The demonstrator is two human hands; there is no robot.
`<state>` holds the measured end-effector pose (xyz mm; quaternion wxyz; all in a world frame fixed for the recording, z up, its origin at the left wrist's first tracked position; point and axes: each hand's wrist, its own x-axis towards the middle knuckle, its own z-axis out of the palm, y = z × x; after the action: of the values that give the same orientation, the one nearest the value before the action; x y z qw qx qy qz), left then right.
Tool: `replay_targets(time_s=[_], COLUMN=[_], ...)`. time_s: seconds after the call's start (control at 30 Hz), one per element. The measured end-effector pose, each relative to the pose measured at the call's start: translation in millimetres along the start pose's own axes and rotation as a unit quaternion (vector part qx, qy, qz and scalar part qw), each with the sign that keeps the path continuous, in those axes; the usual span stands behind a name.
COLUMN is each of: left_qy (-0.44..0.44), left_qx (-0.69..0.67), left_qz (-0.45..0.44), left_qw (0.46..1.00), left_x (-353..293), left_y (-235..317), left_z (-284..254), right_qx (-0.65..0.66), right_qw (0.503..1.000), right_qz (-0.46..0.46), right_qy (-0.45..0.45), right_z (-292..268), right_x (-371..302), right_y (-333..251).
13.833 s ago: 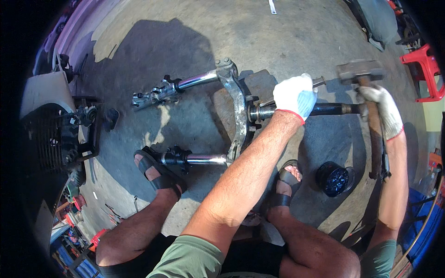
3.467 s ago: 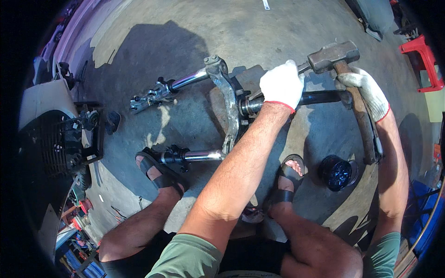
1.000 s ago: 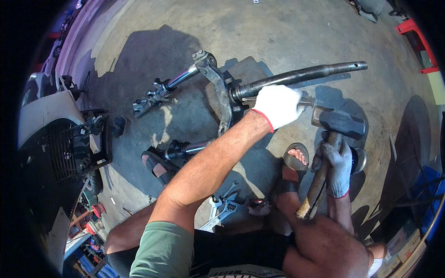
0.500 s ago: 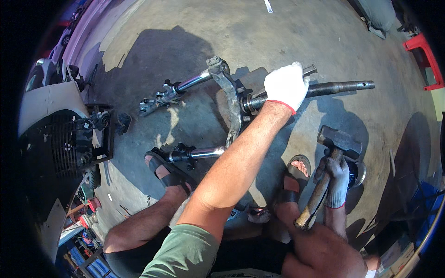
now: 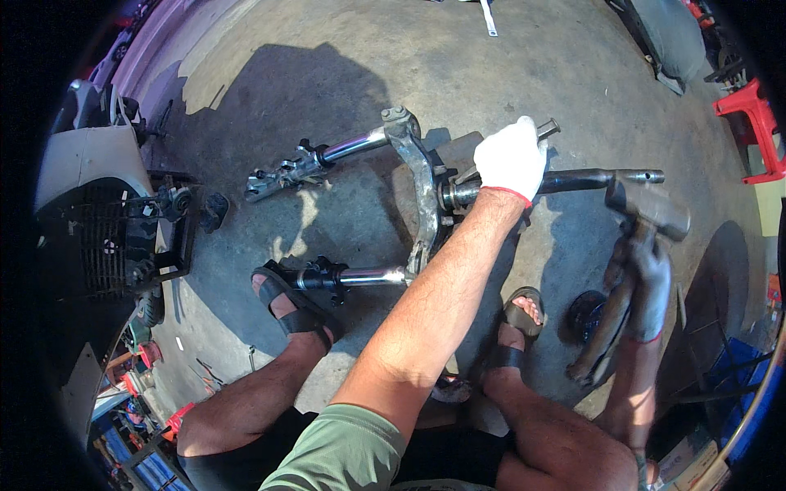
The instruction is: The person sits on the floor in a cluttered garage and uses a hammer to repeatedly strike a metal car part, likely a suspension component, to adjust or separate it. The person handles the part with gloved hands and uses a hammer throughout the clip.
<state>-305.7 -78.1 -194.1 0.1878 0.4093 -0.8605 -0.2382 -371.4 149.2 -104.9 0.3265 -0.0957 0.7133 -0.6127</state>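
My left hand (image 5: pixel 506 159), in a white glove with a red cuff, is closed around a metal chisel (image 5: pixel 547 128) whose flat end sticks out past the glove. Its other end points at the base of the steering stem (image 5: pixel 565 180) of a motorcycle front fork, by the bearing ring (image 5: pixel 452 193). The fork's clamp (image 5: pixel 423 176) joins two chrome fork legs (image 5: pixel 352 146), all lying on the floor. My right hand (image 5: pixel 649 274), gloved and blurred, grips the wooden handle of a sledgehammer (image 5: pixel 647 206). The hammer's steel head is raised near the stem's free end.
My sandalled feet (image 5: pixel 521 315) stand either side of the fork. A dark round part (image 5: pixel 586 315) lies right of my right foot. At the left is a vehicle's body panel (image 5: pixel 90 159); a red plastic stool (image 5: pixel 757 135) stands far right. Tools lie at lower left.
My right hand has moved right and up with the sledgehammer. My left hand keeps its grip on the chisel beside the stem. The view has shifted slightly.
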Motion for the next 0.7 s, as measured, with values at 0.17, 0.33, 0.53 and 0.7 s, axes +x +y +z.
replay_targets(time_s=[0.17,0.33,0.53,0.7], left_qy=[-0.008,-0.01,-0.03,-0.026], left_qx=[0.004,-0.013,-0.007,-0.01], left_qz=[0.002,0.005,-0.012,-0.007], left_qw=[1.0,1.0,0.999,1.0], left_x=[0.5,2.4,-1.6,2.5], left_y=[-5.9,5.4,-3.7,2.9], left_z=[-0.4,1.7,-1.4,-0.1], right_qx=[-0.036,-0.147,-0.207,-0.179], right_qw=[0.995,0.976,0.949,0.976], right_qz=[-0.001,0.046,0.1,0.046], right_qy=[-0.096,-0.153,-0.215,-0.117], right_z=[8.8,15.9,37.8,17.3], right_x=[71.2,124.7,137.4,142.4], right_y=[-71.4,-102.0,-81.7,-100.2])
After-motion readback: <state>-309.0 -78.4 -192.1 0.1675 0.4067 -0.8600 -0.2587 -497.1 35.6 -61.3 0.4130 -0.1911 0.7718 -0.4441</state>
